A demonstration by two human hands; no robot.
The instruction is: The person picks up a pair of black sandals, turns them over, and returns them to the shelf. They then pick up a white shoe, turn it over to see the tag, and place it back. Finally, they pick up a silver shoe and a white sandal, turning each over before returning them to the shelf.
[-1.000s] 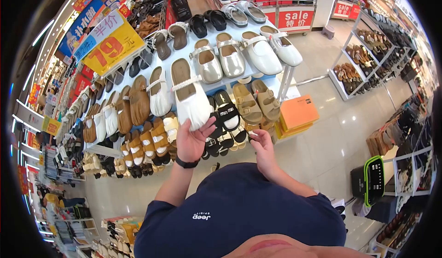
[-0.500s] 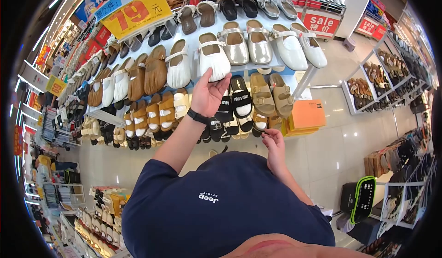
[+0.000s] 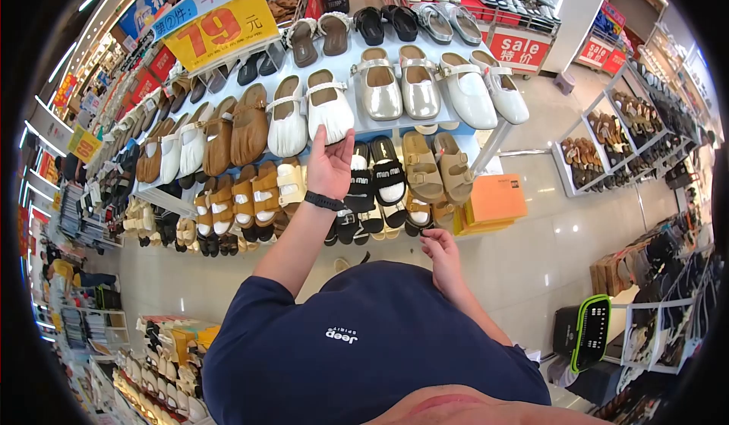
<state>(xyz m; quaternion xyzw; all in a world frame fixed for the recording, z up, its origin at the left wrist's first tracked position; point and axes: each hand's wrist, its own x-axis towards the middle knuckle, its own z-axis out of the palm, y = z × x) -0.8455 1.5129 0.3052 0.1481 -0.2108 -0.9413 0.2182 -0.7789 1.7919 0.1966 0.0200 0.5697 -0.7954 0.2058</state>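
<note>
My left hand (image 3: 331, 165), with a black watch (image 3: 325, 201) on its wrist, grips the toe of a white pleated shoe (image 3: 328, 110) that has a braided strap. The thumb lies on the toe and the other fingers are at its front edge. Beside it on the left sits the matching white shoe (image 3: 287, 121). To the right stand metallic strapped shoes (image 3: 380, 91) and glossy white ones (image 3: 469, 95). In front of my body, below the display, my right hand (image 3: 443, 256) hangs with loosely bent fingers and nothing visible in it.
Brown pleated shoes (image 3: 248, 129) continue the row leftward. Black slippers (image 3: 388, 174) and beige buckled sandals (image 3: 422, 167) fill a lower level. An orange box (image 3: 493, 197) stands at the right end. A yellow price sign (image 3: 216, 34) rises at the back left; a black-green basket (image 3: 591, 334) is lower right.
My left hand has brought the white shoe left and down, close beside its match. My right hand has lowered slightly and its fingers have loosened. The view has shifted a little.
</note>
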